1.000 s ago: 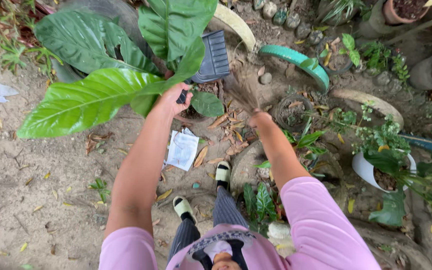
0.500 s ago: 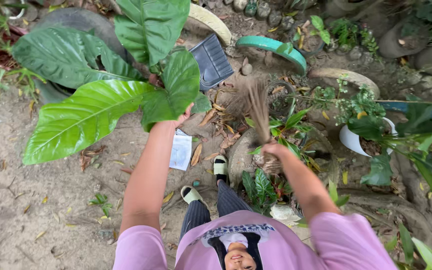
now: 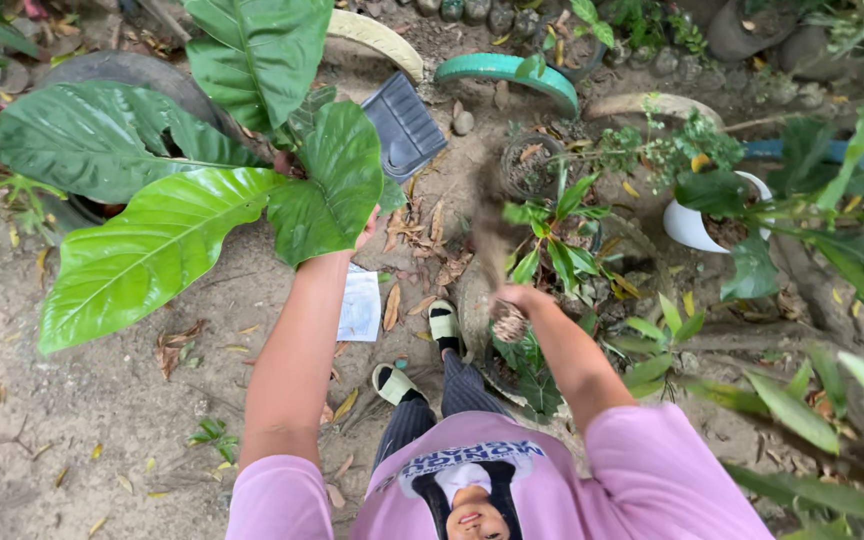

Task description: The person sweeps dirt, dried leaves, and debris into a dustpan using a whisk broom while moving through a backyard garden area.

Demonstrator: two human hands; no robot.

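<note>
I am gripping a short stick broom (image 3: 497,250) in my right hand (image 3: 514,303), fist closed round its bound end, bristles blurring above the dry leaves (image 3: 422,235). Those leaves are still lying scattered on the dirt just below the dark grey dustpan (image 3: 404,125), which looks empty, so I judge the sweeping barely begun. My left hand (image 3: 365,228) is reaching under a big green leaf (image 3: 332,185), touching it; its grip I cannot tell.
</note>
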